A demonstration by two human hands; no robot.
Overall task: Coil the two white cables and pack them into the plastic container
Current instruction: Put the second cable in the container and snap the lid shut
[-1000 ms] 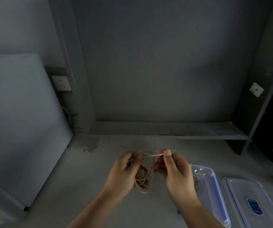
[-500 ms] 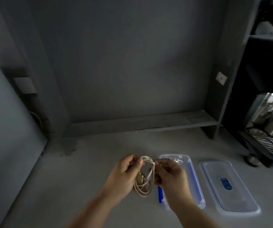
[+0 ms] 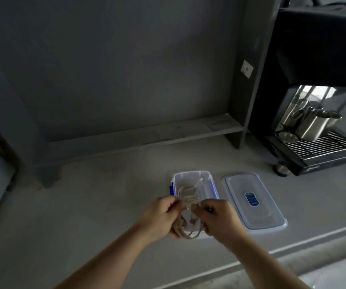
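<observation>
A clear plastic container (image 3: 211, 185) with blue clips sits open on the grey counter. Inside its far half lies one coiled white cable (image 3: 186, 189) with a plug end pointing to the back right. My left hand (image 3: 161, 217) and my right hand (image 3: 220, 219) both grip a second coiled white cable (image 3: 191, 228), holding it just above the container's near end. The loops hang down between my hands. The container's near wall is hidden behind them.
The container's clear lid (image 3: 253, 202) with a blue label lies flat to the right. A black coffee machine (image 3: 313, 101) with metal jugs stands at the back right. A low grey shelf (image 3: 147, 132) runs along the back wall.
My hands carried the coiled cable to the right, from beside the container to over its near end. The loose plug end is now tucked in. The view swung right, showing the coffee machine.
</observation>
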